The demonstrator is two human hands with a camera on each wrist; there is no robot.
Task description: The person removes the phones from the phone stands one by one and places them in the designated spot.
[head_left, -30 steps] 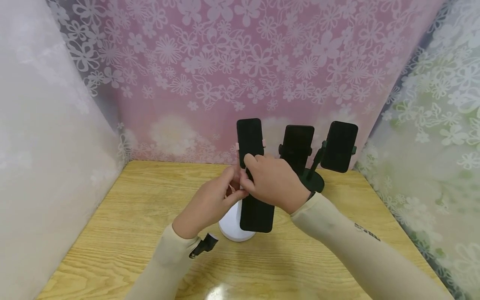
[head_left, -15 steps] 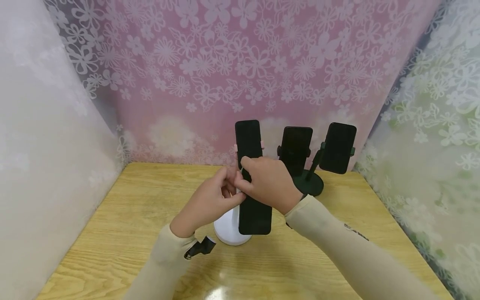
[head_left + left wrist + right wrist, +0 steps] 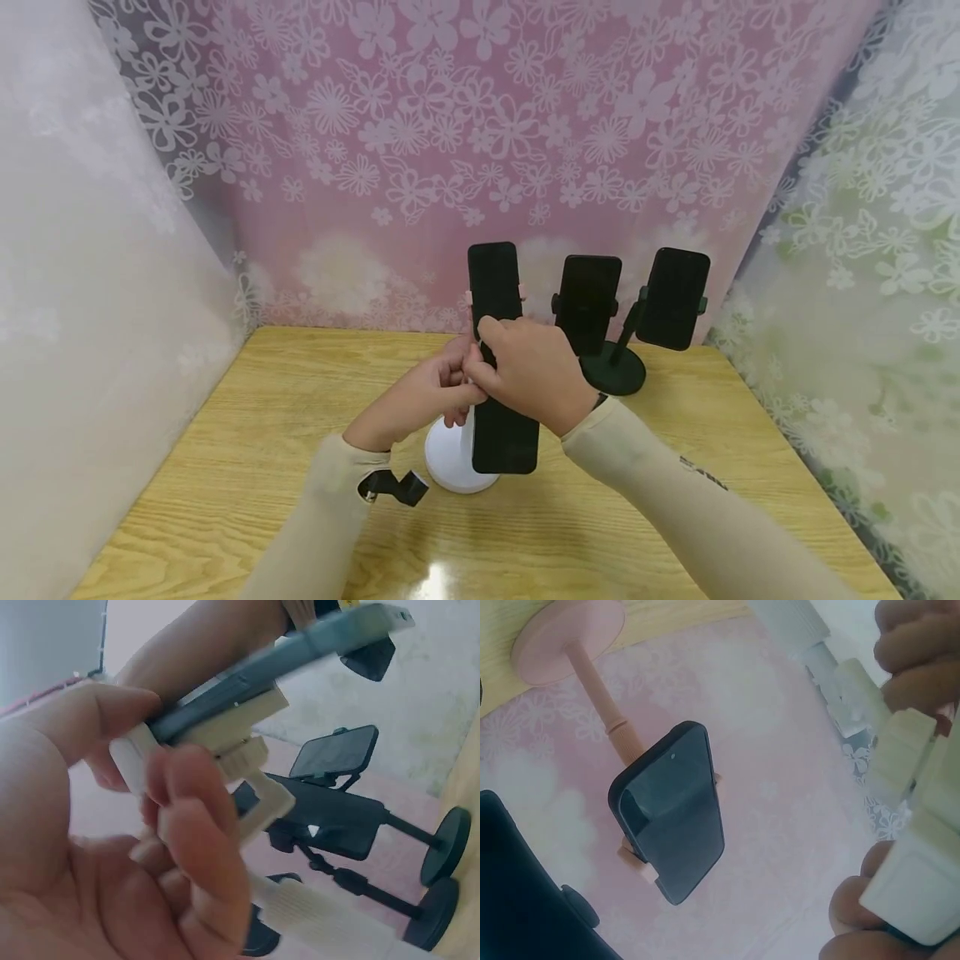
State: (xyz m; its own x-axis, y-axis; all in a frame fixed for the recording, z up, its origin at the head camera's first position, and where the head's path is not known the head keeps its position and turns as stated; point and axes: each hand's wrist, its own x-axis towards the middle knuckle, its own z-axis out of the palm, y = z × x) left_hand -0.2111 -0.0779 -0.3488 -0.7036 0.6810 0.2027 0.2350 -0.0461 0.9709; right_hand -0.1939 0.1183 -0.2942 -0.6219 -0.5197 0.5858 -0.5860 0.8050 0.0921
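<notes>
Before me is a white phone stand with a round base (image 3: 456, 462), a black phone (image 3: 506, 442) upright in its clamp (image 3: 247, 739). My left hand (image 3: 420, 396) holds the clamp's left side, its thumb on the white end piece (image 3: 127, 761) and its fingers curled beneath. From the other side, my right hand (image 3: 536, 371) lies across the phone's screen and curls its fingers round the same clamp end, seen close in the right wrist view as a white block (image 3: 915, 877). The right hand covers the middle of the phone.
Behind stands a pink stand (image 3: 596, 682) bearing a phone (image 3: 495, 279). To its right, another phone (image 3: 588, 296) and a third phone (image 3: 675, 296) sit in dark stands, one on a round base (image 3: 615, 375). Floral curtains (image 3: 360, 150) border the wooden table (image 3: 300, 367).
The view has shifted slightly. Both hands stay at the clamp, and the left hand's lower fingers have come down below its thumb. The stand and phone appear slightly further left.
</notes>
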